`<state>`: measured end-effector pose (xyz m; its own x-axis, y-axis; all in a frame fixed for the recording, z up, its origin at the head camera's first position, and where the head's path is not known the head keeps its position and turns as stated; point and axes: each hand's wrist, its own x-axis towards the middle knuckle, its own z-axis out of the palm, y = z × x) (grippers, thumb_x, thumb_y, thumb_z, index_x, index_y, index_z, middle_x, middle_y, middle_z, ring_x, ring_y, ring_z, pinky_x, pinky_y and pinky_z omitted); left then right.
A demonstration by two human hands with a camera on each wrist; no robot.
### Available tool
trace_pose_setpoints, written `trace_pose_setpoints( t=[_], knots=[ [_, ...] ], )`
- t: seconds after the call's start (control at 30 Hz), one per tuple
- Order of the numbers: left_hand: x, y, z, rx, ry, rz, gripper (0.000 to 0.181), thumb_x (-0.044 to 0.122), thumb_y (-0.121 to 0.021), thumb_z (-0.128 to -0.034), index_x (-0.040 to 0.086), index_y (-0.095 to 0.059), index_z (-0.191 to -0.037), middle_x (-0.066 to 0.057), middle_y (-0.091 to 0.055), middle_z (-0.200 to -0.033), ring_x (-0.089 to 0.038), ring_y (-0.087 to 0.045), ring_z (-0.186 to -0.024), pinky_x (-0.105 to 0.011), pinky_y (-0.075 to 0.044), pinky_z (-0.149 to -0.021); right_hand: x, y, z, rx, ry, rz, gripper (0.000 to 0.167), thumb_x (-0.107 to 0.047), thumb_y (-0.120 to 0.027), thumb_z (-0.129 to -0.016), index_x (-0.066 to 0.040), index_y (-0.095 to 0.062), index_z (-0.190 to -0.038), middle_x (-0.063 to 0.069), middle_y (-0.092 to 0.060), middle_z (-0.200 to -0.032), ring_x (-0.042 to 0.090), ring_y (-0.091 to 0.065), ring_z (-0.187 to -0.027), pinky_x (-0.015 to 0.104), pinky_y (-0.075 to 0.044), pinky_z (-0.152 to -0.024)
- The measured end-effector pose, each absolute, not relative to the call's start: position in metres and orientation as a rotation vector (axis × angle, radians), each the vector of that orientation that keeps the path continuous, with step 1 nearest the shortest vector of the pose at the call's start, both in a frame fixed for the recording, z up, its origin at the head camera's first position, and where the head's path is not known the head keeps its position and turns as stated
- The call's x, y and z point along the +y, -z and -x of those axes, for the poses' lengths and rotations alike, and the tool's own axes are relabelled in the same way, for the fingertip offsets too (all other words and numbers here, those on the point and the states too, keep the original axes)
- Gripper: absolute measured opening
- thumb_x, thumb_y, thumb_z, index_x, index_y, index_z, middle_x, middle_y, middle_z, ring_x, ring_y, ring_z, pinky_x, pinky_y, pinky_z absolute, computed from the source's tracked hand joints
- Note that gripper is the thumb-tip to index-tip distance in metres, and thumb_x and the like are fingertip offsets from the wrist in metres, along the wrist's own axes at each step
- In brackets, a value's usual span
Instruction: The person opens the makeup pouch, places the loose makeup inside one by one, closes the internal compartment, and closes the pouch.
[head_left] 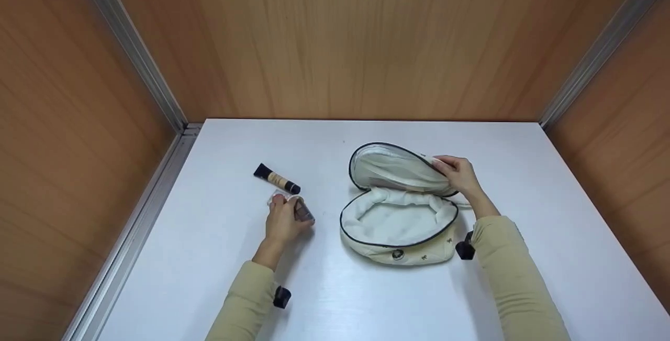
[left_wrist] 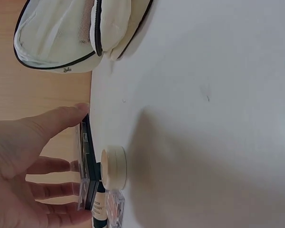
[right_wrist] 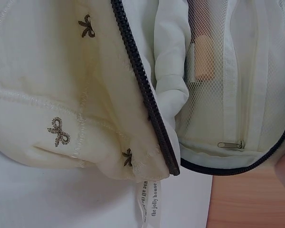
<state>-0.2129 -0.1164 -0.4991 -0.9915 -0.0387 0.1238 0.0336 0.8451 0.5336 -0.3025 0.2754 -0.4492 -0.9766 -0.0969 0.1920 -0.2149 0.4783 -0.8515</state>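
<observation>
My left hand (head_left: 282, 221) holds a flat dark makeup palette (left_wrist: 89, 164) with a clear lid, its thumb on one end and its fingers on the other. Close to that hand lie a cream round jar (left_wrist: 115, 167) and a small clear case (left_wrist: 116, 209). A cream zip makeup bag (head_left: 424, 256) lies unzipped, its padded main compartment facing up. With its fingers at the rim, my right hand (head_left: 460, 176) grips the raised bag lid (head_left: 395, 171). In the right wrist view, a peach-coloured item (right_wrist: 205, 58) shows behind the lid's mesh pocket.
A black-and-beige cosmetic tube (head_left: 278, 179) lies just beyond my left hand. The white table (head_left: 324, 299) is bounded by wood-grain panels (head_left: 335, 42) at the back and sides. A printed fabric tag (right_wrist: 151, 202) sticks out of the bag's side.
</observation>
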Motion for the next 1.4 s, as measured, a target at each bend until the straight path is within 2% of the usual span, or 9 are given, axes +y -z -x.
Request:
trace_pose_setpoints(
  t=[0.23, 0.5, 0.83, 1.1, 1.3, 1.4],
  knots=[
    [-0.097, 0.499, 0.216, -2.888, 0.884, 0.031, 0.069, 0.031, -0.079, -0.0617, -0.004, -0.054, -0.115, -0.020, -0.048, -0.104, -0.033, -0.048, -0.095, -0.041, -0.043, -0.079, 0.275, 0.448, 0.302, -2.603, -1.507, -0.282, 0.032, -0.017, -0.056, -0.087, 0.008, -0.060, -0.107, 0.022, -0.059, -0.105, 0.006, -0.054, -0.089, 0.015, -0.040, -0.077],
    [-0.074, 0.498, 0.218, -2.868, 0.887, 0.101, 0.068, 0.033, -0.079, -0.0611, -0.002, -0.056, -0.114, -0.017, -0.048, -0.099, -0.031, -0.048, -0.090, -0.041, -0.042, -0.077, 0.263, 0.428, 0.287, -2.577, -1.553, -0.282, 0.026, -0.004, -0.054, -0.087, 0.015, -0.057, -0.104, 0.029, -0.057, -0.104, 0.010, -0.055, -0.087, 0.012, -0.039, -0.072],
    [-0.047, 0.493, 0.221, -2.856, 0.805, 0.208, 0.066, 0.033, -0.080, -0.0598, 0.001, -0.058, -0.113, -0.017, -0.051, -0.100, -0.032, -0.047, -0.090, -0.039, -0.041, -0.078, 0.275, 0.449, 0.301, -2.596, -1.525, -0.288, 0.035, -0.017, -0.056, -0.087, 0.010, -0.057, -0.109, 0.023, -0.058, -0.107, 0.007, -0.055, -0.092, 0.014, -0.041, -0.077],
    [-0.024, 0.489, 0.225, -2.884, 0.844, 0.227, 0.067, 0.035, -0.079, -0.0616, 0.003, -0.057, -0.117, -0.015, -0.050, -0.105, -0.027, -0.046, -0.091, -0.038, -0.045, -0.074, 0.274, 0.449, 0.300, -2.623, -1.535, -0.264, 0.037, -0.022, -0.054, -0.088, 0.007, -0.058, -0.111, 0.022, -0.058, -0.109, 0.023, -0.053, -0.100, 0.030, -0.041, -0.086],
    [-0.008, 0.485, 0.226, -2.890, 0.877, 0.263, 0.067, 0.037, -0.077, -0.0639, 0.005, -0.055, -0.119, -0.013, -0.049, -0.106, -0.025, -0.045, -0.093, -0.037, -0.044, -0.076, 0.275, 0.449, 0.301, -2.615, -1.497, -0.282, 0.035, -0.020, -0.055, -0.088, 0.007, -0.059, -0.109, 0.022, -0.059, -0.106, 0.019, -0.055, -0.096, 0.023, -0.042, -0.082],
    [-0.001, 0.483, 0.227, -2.908, 0.872, 0.278, 0.068, 0.037, -0.077, -0.0645, 0.006, -0.054, -0.120, -0.011, -0.049, -0.107, -0.023, -0.045, -0.093, -0.035, -0.044, -0.076, 0.275, 0.448, 0.302, -2.610, -1.495, -0.281, 0.034, -0.019, -0.055, -0.088, 0.008, -0.059, -0.108, 0.022, -0.059, -0.106, 0.019, -0.055, -0.096, 0.025, -0.042, -0.082]
  ],
)
